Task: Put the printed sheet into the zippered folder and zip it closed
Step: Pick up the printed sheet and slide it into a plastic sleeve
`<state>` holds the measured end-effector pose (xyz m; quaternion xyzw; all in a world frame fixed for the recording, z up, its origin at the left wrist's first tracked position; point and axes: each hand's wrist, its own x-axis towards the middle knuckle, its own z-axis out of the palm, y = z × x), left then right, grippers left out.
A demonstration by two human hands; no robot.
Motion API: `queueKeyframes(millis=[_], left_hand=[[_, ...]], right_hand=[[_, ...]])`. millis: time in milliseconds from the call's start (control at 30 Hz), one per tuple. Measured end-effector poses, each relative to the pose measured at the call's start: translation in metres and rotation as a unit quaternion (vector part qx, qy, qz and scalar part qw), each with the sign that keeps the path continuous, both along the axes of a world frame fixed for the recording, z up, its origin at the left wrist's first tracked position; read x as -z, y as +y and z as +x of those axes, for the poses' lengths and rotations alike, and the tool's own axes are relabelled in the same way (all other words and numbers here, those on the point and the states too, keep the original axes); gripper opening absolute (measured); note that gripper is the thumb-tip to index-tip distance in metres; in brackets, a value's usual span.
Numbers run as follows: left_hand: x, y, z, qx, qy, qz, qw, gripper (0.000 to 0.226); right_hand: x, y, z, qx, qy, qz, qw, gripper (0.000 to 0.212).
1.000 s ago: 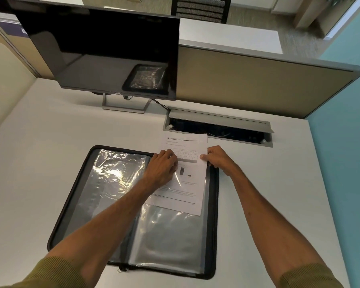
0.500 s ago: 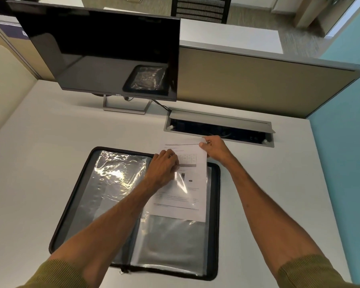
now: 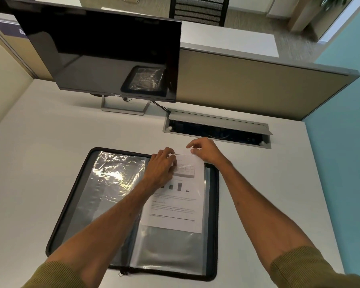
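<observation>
A zip-up folder (image 3: 214,225) lies open flat on a white desk (image 3: 40,152), with a black zip running round its edge and shiny clear plastic pockets on both halves. The zip pull (image 3: 121,273) sits at the near edge by the spine, so the folder is not yet zipped.

The printed sheet (image 3: 175,206), showing a small table, a bar chart and lines of text, lies on the folder's right half. Its top edge reaches just past the folder's far rim. It looks to be sliding under the clear plastic, though how far in cannot be told.

A second ago the sheet lay tilted and poked well beyond the far rim. It has since moved towards the person and now sits square with the folder.

The left hand (image 3: 161,169) has stayed at the sheet's top left corner with its fingers curled. Whether they grip paper or plastic cannot be told. The right hand (image 3: 206,149) was on the sheet's right edge. It has moved up to the top right corner and pinches the top edge between thumb and forefinger.

Beyond the folder stand a dark monitor (image 3: 104,55) and an open cable tray (image 3: 216,129).
</observation>
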<state>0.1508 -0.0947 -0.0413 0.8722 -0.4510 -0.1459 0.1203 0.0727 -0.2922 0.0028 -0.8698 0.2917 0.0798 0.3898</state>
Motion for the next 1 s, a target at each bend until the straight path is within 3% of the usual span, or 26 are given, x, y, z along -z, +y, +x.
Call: queueKeyframes(millis=[300, 433, 600, 1000], left_hand=[[-0.004, 0.0, -0.002, 0.003, -0.008, 0.013, 1.0, 0.029], [-0.005, 0.0, -0.005, 0.003, -0.015, 0.018, 1.0, 0.028], [-0.007, -0.001, -0.006, 0.001, -0.023, 0.026, 0.999, 0.028], [-0.004, -0.005, -0.008, 0.01, -0.026, 0.041, 0.999, 0.026]], right_hand=[[-0.001, 0.01, -0.011, -0.109, 0.095, 0.017, 0.989, 0.026], [0.003, 0.018, -0.012, -0.115, 0.115, -0.035, 0.986, 0.024], [0.009, 0.025, -0.014, -0.12, 0.123, -0.047, 0.984, 0.038], [0.015, 0.034, -0.024, -0.162, 0.135, -0.071, 0.975, 0.022]])
